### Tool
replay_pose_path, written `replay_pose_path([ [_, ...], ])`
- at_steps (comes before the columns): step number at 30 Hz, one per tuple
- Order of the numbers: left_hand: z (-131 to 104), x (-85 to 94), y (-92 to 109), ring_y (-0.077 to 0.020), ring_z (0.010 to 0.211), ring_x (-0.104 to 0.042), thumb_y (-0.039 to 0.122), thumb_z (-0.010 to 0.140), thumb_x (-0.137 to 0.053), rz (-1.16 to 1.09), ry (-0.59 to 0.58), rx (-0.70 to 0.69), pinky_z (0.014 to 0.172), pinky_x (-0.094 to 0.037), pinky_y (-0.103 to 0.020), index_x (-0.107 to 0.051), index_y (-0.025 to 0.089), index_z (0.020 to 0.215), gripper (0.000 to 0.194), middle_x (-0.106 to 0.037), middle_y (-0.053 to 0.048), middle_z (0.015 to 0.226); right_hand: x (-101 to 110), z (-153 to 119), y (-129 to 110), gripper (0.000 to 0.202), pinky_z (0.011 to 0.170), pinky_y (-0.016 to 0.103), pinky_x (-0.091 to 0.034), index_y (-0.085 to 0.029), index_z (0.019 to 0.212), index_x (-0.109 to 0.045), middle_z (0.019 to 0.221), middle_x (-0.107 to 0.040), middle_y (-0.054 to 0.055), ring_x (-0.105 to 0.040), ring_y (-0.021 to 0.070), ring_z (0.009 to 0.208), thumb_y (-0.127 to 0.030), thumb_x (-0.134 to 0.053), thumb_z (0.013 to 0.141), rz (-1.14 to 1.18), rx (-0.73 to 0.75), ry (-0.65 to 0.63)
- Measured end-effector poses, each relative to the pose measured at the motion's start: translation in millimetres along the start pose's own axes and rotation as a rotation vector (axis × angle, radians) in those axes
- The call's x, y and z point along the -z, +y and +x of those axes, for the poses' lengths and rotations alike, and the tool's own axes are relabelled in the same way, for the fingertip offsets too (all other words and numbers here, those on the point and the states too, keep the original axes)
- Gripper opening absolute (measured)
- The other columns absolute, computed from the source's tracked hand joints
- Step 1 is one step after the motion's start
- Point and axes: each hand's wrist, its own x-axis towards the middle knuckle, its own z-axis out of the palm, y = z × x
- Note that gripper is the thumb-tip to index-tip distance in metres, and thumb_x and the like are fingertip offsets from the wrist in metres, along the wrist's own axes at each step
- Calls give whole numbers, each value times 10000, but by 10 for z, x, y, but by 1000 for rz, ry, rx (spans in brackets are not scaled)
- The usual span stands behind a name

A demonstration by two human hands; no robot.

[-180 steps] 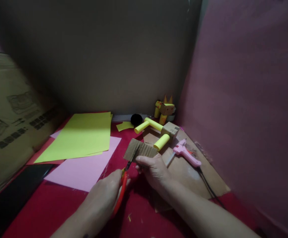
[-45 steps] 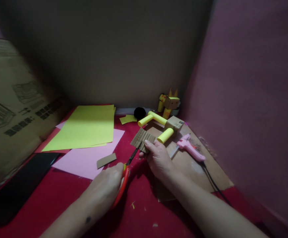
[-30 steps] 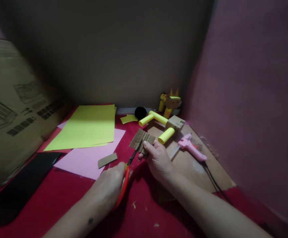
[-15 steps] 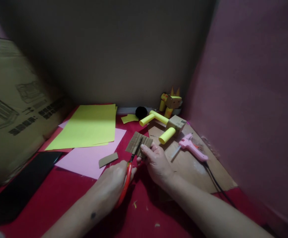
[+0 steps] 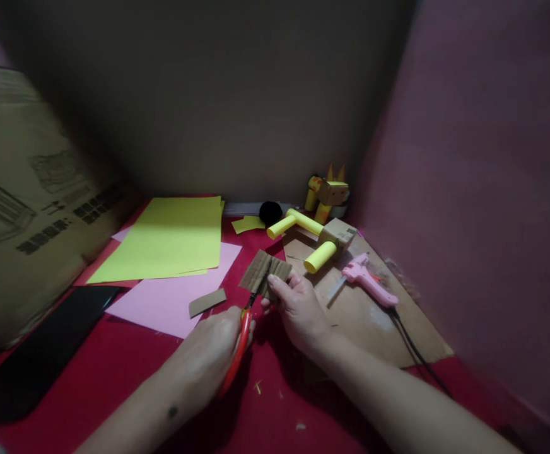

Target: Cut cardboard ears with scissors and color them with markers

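My left hand (image 5: 221, 337) is closed around the red handles of a pair of scissors (image 5: 238, 356). Their dark blades reach up over a small brown piece of corrugated cardboard (image 5: 256, 272), cutting into it. My right hand (image 5: 301, 309) pinches that cardboard by its right side, thumb on top. Left of the hands, a smaller cardboard strip (image 5: 207, 302) lies partly on a pink sheet (image 5: 161, 309). Beyond the cardboard sits a small box (image 5: 339, 233) joined with yellow paper tubes (image 5: 320, 257).
A pink glue gun (image 5: 367, 280) with a black cord rests on a cardboard sheet (image 5: 374, 334) at right. Yellow sheets (image 5: 166, 236) and a black flat object (image 5: 43, 353) lie left. A spotted cardboard animal (image 5: 329, 192) stands behind. A large carton (image 5: 29, 189) and walls enclose the table.
The scissor blades have closed a little on the cardboard, the handles drawing slightly together. Both hands keep nearly the same place.
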Motion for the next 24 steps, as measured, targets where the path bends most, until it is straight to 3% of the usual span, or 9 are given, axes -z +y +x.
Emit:
replay_pose_path([
  [6, -62, 41, 43, -194, 652, -611, 270, 849, -449, 80, -48, -50, 580, -392, -298, -520, 215, 761, 126, -651, -49, 730, 1, -15, 2, 179, 474, 181, -456, -167, 857, -588, 606, -588, -44, -540, 74, 480, -317, -649, 780, -30, 39, 12],
  [14, -90, 50, 27, -214, 736, -634, 268, 846, -421, 83, -46, -60, 621, -414, -301, -520, 215, 821, 115, -666, -74, 816, 10, 8, 6, 217, 425, 166, -430, -160, 845, -583, 593, -584, -43, -516, 65, 435, -321, -686, 743, 120, -22, -44],
  [24, -64, 18, 37, -255, 826, -656, 267, 854, -432, 153, -15, -62, 666, -444, -315, -537, 205, 895, 129, -658, -91, 788, 45, 17, 29, 133, 474, 176, -441, -167, 860, -609, 626, -583, -45, -526, 65, 481, -287, -630, 807, 8, 63, -63],
])
